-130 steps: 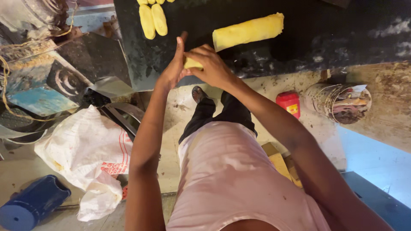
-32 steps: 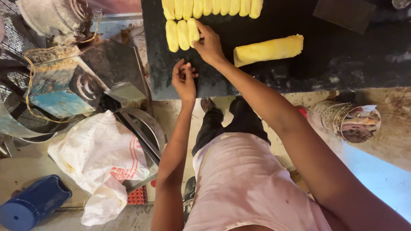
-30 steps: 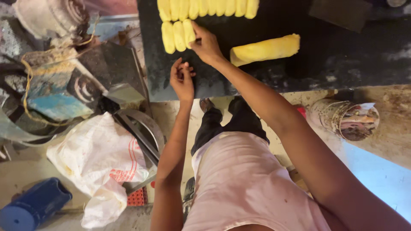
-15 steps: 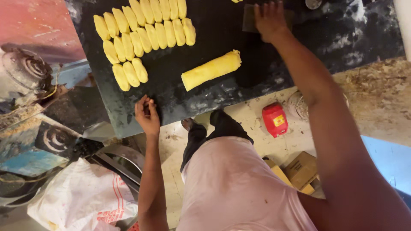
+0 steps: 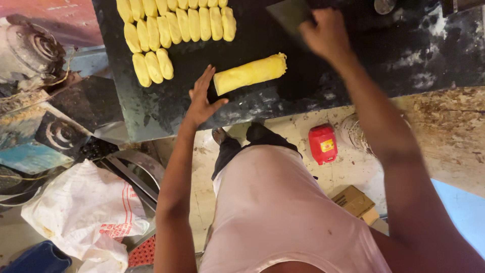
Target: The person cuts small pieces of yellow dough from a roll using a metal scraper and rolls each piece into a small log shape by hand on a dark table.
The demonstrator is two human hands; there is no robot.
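Note:
A long yellow dough log (image 5: 250, 74) lies on the black worktop (image 5: 404, 55). My left hand (image 5: 202, 98) rests open at the worktop's near edge, fingers spread, its fingertips just short of the log's left end. Several small yellow dough pieces (image 5: 174, 25) lie in rows at the far left of the top. My right hand (image 5: 326, 33), blurred, is at the far side of the worktop, its fingers curled on a dark flat piece (image 5: 289, 15) that sticks out to its left.
On the floor below the worktop are a red container (image 5: 322, 144), a wire basket (image 5: 353, 132) and a cardboard box (image 5: 356, 202). A white plastic bag (image 5: 81, 212), a blue container (image 5: 35, 259) and a grey motor (image 5: 30, 48) are on the left.
My right hand left the small dough pieces and reached to the far right onto the dark flat piece. My left hand moved up from the edge to beside the log's left end.

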